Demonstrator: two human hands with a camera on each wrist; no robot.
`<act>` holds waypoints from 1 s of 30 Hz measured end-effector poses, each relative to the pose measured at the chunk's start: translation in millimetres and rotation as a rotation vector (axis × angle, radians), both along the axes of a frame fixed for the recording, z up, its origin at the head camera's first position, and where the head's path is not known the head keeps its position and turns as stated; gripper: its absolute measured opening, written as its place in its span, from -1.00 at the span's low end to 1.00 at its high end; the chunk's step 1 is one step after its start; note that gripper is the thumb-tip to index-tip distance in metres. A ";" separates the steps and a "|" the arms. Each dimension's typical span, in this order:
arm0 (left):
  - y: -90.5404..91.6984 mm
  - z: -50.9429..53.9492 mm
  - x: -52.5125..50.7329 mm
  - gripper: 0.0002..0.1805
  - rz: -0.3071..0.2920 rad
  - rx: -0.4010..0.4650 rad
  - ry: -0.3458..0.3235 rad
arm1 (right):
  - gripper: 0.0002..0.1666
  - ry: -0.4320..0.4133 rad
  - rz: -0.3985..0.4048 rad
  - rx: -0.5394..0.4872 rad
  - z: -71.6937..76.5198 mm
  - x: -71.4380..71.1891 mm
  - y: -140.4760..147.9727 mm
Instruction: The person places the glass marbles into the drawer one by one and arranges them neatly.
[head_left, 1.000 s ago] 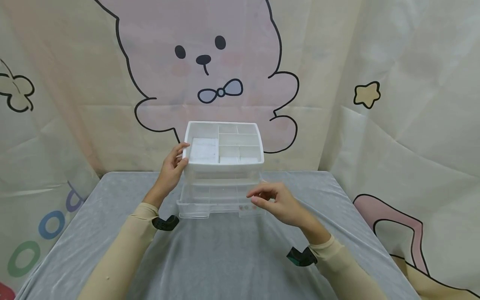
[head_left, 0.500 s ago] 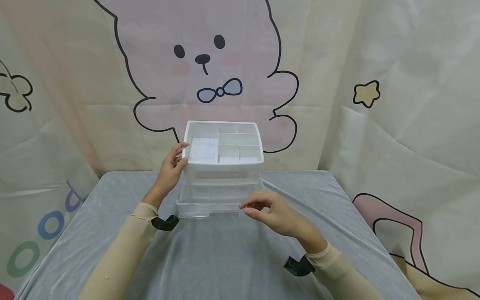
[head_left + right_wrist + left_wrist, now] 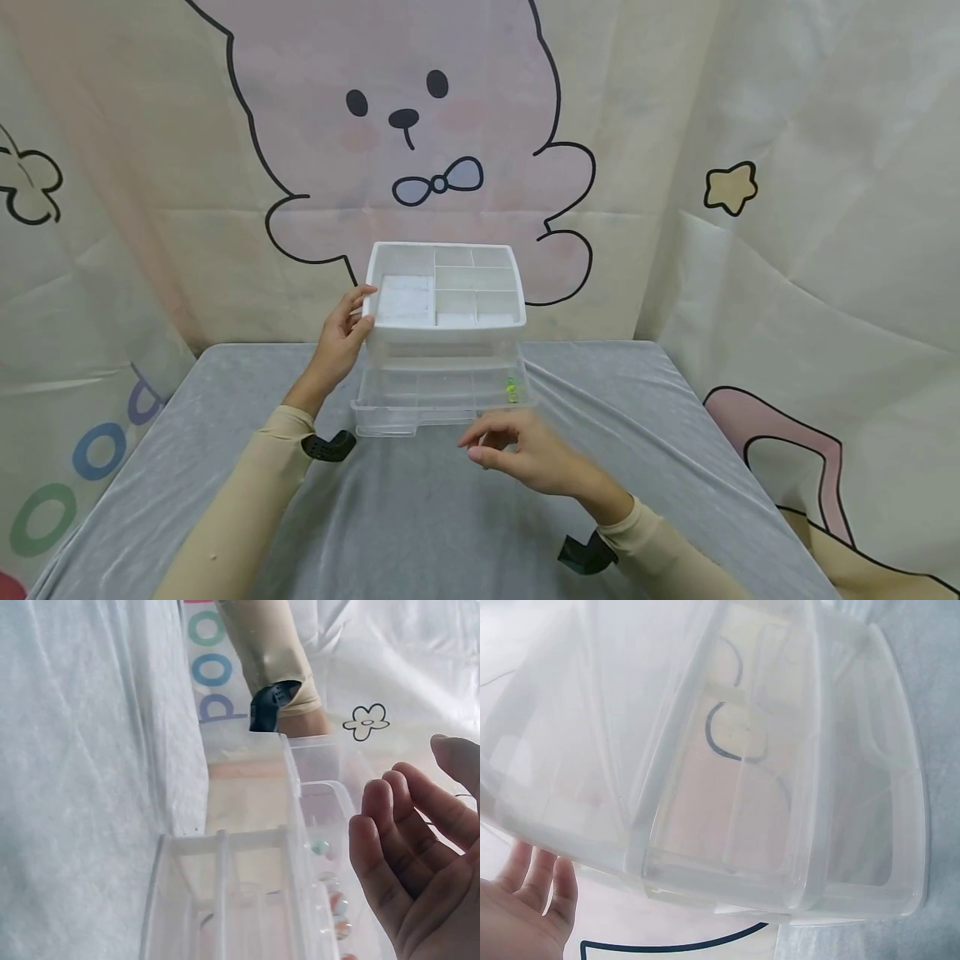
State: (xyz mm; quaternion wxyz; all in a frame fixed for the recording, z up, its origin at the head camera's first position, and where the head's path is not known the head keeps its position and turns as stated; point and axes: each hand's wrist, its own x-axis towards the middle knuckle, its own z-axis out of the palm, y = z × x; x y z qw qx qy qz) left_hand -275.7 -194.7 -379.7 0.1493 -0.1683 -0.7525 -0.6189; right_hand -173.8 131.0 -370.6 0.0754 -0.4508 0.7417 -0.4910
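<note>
A small storage box with drawers stands on the table in the head view, a white divided tray point(image 3: 405, 300) forming its top. Its lower clear drawer point(image 3: 420, 396) sticks out toward me, with a small yellow-green thing point(image 3: 512, 390) in its right part. My left hand point(image 3: 339, 346) rests against the box's left side, fingertips at the tray rim; its fingers point(image 3: 538, 881) touch the side in the left wrist view. Before the drawer's right front corner, my right hand point(image 3: 525, 450) hovers, fingers loosely bent, holding nothing visible. Several marbles point(image 3: 341, 904) show through clear plastic in the right wrist view.
A grey cloth covers the table point(image 3: 435, 517). Behind it hangs a curtain point(image 3: 630, 275) printed with a bear, with more printed cloth at both sides. Each wrist carries a dark camera mount, such as the right one point(image 3: 587, 554).
My right hand has moved down and left, toward me, from the drawer's right part to just before its front. The yellow-green thing has come into sight. My left hand stays put.
</note>
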 end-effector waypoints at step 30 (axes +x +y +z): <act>-0.5 -0.2 -0.1 -0.52 -0.001 -0.014 0.009 | -0.52 -0.454 0.059 -0.109 -51.8 -0.6 -24.6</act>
